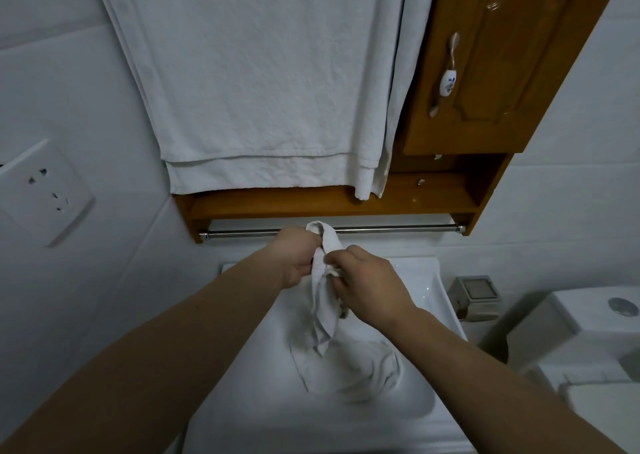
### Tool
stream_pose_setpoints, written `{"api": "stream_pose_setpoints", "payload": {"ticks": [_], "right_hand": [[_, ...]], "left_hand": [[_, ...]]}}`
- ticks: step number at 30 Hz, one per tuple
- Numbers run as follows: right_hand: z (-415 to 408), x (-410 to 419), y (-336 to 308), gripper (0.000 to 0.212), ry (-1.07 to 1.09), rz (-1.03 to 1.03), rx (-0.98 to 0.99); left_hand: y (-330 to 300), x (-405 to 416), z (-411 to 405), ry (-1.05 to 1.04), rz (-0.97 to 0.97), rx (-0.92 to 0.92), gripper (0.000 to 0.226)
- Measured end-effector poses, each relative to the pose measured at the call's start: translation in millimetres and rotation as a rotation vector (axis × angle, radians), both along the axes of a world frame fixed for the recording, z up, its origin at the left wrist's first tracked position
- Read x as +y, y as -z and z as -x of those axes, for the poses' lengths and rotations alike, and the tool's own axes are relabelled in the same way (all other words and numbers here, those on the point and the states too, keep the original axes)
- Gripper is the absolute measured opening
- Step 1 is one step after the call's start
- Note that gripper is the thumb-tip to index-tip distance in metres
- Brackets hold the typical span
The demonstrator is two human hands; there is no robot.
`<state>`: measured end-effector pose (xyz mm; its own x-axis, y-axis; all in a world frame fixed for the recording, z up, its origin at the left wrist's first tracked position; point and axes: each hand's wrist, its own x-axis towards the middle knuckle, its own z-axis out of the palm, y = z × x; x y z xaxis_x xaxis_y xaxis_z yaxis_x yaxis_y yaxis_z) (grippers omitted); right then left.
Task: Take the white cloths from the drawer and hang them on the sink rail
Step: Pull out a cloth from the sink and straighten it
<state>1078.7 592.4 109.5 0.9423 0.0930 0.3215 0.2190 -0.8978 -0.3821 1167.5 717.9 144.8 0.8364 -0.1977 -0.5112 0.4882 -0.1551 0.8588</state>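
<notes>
Both hands hold one small white cloth (pixel 325 301) above the white sink (pixel 429 291). My left hand (pixel 298 258) grips its upper part, and the cloth's top end pokes up just in front of the steel rail (pixel 398 228). My right hand (pixel 370 282) pinches the cloth's edge a little lower, right beside the left. The rest of the cloth hangs down in a twisted strip. More white cloth (pixel 356 367) lies crumpled in the sink basin beneath it. The rail runs under the wooden shelf and carries nothing.
A wooden wall cabinet (pixel 491 73) with a shelf hangs above the rail. Large white towels (pixel 263 83) drape over its left part. A wall socket (pixel 45 190) is at left. A metal tissue holder (pixel 476 296) and a white toilet tank (pixel 595 329) stand at right.
</notes>
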Motion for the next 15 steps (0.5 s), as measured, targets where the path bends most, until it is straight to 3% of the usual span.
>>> {"api": "stream_pose_setpoints", "payload": {"ticks": [4, 8, 11, 13, 15], "right_hand": [[-2.7, -10.9, -16.6, 0.015, 0.142, -0.31, 0.06], [-6.4, -23.6, -33.6, 0.004, 0.185, -0.642, 0.153], [-7.6, -30.7, -41.0, 0.009, 0.207, -0.886, 0.22], [-7.5, -34.8, -43.9, 0.011, 0.245, -1.017, 0.249], [-7.8, -39.2, -45.1, 0.013, 0.278, -1.137, 0.27]], "left_hand": [[0.9, 6.4, 4.7, 0.156, -0.008, -0.052, 0.024], [2.2, 7.6, 12.4, 0.269, 0.228, 0.074, 0.059], [6.5, 9.5, 19.0, 0.38, 0.35, 0.142, 0.077], [7.5, 11.2, 25.0, 0.453, 0.413, 0.13, 0.078], [6.6, 13.7, 31.7, 0.477, 0.405, 0.056, 0.064]]}}
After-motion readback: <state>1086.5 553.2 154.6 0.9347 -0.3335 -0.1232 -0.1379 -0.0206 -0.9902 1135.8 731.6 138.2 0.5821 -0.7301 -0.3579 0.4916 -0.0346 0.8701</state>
